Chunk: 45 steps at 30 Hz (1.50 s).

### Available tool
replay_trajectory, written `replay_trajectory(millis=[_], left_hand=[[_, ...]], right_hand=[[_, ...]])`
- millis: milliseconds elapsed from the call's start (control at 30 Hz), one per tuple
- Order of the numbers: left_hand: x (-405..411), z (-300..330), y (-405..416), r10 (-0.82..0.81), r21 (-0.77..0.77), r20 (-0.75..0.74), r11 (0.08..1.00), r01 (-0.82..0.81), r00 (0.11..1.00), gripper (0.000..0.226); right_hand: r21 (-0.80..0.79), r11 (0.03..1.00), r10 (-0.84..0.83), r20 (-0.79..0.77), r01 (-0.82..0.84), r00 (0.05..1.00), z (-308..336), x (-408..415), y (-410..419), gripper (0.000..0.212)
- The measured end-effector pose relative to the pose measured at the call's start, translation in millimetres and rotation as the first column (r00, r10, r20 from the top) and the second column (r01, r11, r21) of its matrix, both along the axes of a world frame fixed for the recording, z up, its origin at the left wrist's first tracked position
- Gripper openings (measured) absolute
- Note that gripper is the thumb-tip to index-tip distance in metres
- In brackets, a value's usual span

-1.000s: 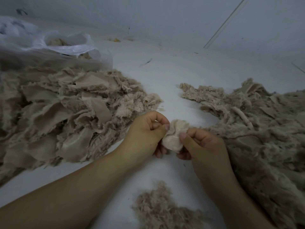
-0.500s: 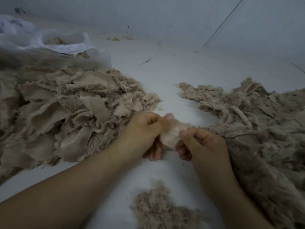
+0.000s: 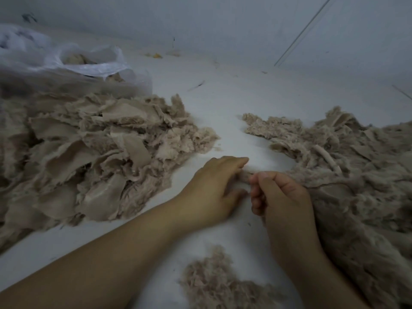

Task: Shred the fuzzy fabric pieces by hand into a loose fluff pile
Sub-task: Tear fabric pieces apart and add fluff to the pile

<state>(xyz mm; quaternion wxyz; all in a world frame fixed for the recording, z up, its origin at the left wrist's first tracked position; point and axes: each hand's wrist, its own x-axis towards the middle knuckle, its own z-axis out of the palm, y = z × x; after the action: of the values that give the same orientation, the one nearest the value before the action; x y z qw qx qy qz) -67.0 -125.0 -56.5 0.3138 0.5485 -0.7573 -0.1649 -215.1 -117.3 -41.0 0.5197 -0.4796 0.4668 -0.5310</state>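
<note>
I have a small fabric scrap point(image 3: 245, 175) pinched between my left hand point(image 3: 219, 186) and right hand point(image 3: 281, 195); I'd pull slowly apart, letting fluff drop onto the pile point(image 3: 214, 284) below.

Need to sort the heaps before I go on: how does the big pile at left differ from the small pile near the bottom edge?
The left pile is large and made of flat torn pieces showing smooth backing; the small pile is fine loose fluff with no flat pieces visible. The left pile lies beside the plastic bag; the small pile lies between the forearms, nearer the camera. Both are the same beige and rest on the white surface.
</note>
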Motion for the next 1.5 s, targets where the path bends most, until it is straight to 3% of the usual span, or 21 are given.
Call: replay_trajectory(millis=[100, 267, 367, 467, 567, 700, 833, 900, 967, 1033, 1167, 1233, 1333, 1433, 1500], left_hand=[[-4.0, 3.2, -0.4, -0.043, -0.069, 0.191, 0.996, 0.057, 0.981, 0.027], [-5.3, 6.7, 2.5, -0.034, -0.105, 0.136, 0.993, 0.048, 0.99, 0.009], [-6.5, 5.8, 1.0, -0.012, -0.117, 0.149, 0.993, 0.029, 0.989, 0.009], [-5.7, 4.7, 1.7, 0.028, -0.2, -0.082, 0.979, -0.044, 0.996, 0.01], [-4.8, 6.2, 3.1, 0.066, -0.145, -0.387, 0.981, -0.132, 0.92, 0.013], [-4.3, 6.6, 5.4, 0.083, -0.079, -0.534, 0.986, -0.148, 0.841, 0.011], [-0.7, 11.0, 2.2, 0.113, 0.053, -0.762, 0.992, -0.112, 0.638, 0.017], [-0.6, 11.6, 0.0, 0.121, 0.128, -0.775, 0.991, -0.034, 0.62, 0.019], [-1.5, 9.6, -1.5, 0.131, 0.152, -0.734, 0.988, -0.026, 0.666, 0.028], [-1.9, 8.9, -0.5, 0.143, 0.112, -0.715, 0.99, -0.091, 0.684, 0.028], [0.0, 12.9, 3.1, 0.088, -0.048, -0.78, 0.979, -0.2, 0.619, 0.016], [-2.0, 14.5, 6.5, 0.005, -0.123, -0.773, 0.98, -0.158, 0.634, 0.007], [-4.5, 15.7, 10.3, -0.075, -0.171, -0.77, 0.981, -0.092, 0.633, 0.013], [-5.6, 16.7, 11.9, -0.103, -0.189, -0.754, 0.98, -0.065, 0.648, 0.016], [-6.6, 18.4, 13.5, -0.108, -0.169, -0.787, 0.985, -0.043, 0.607, 0.019]], right_hand=[[-0.029, 1.0, 0.013, 0.014, -0.013, 1.0, 0.4, 1.3, 0.2, 0.018], [0.026, 1.0, -0.001, 0.059, 0.0, 0.998, 1.0, 2.7, -0.2, 0.016], [0.042, 0.999, -0.009, 0.054, 0.006, 0.998, 0.2, 2.3, -1.0, 0.018], [0.069, 0.998, -0.003, 0.082, -0.003, 0.997, -0.2, 0.9, -3.2, 0.021], [0.053, 0.996, 0.076, -0.041, -0.074, 0.996, -2.3, 0.4, -3.9, 0.016], [-0.014, 0.994, 0.108, -0.107, -0.11, 0.988, -4.9, 1.4, -3.6, 0.016], [0.022, 0.999, 0.047, -0.027, -0.046, 0.999, -6.9, -1.4, -7.8, 0.015], [0.03, 0.998, 0.049, -0.031, -0.049, 0.998, -8.3, -0.5, -8.6, 0.015], [0.036, 0.999, 0.029, -0.026, -0.028, 0.999, -9.7, -0.5, -9.4, 0.02], [0.053, 0.998, -0.02, -0.008, 0.021, 1.0, -11.6, -1.9, -10.3, 0.029], [0.045, 0.998, -0.033, -0.002, 0.033, 0.999, -11.8, -3.4, -9.1, 0.042], [0.019, 1.0, 0.006, 0.052, -0.007, 0.999, -8.7, -2.3, -6.2, 0.04], [-0.007, 0.999, 0.044, 0.071, -0.044, 0.996, -2.5, -1.1, -2.8, 0.029], [-0.02, 0.998, 0.066, 0.036, -0.066, 0.997, 0.1, -0.6, -0.7, 0.017], [-0.036, 0.996, 0.078, -0.003, -0.078, 0.997, 0.3, 0.3, 0.2, 0.017]])
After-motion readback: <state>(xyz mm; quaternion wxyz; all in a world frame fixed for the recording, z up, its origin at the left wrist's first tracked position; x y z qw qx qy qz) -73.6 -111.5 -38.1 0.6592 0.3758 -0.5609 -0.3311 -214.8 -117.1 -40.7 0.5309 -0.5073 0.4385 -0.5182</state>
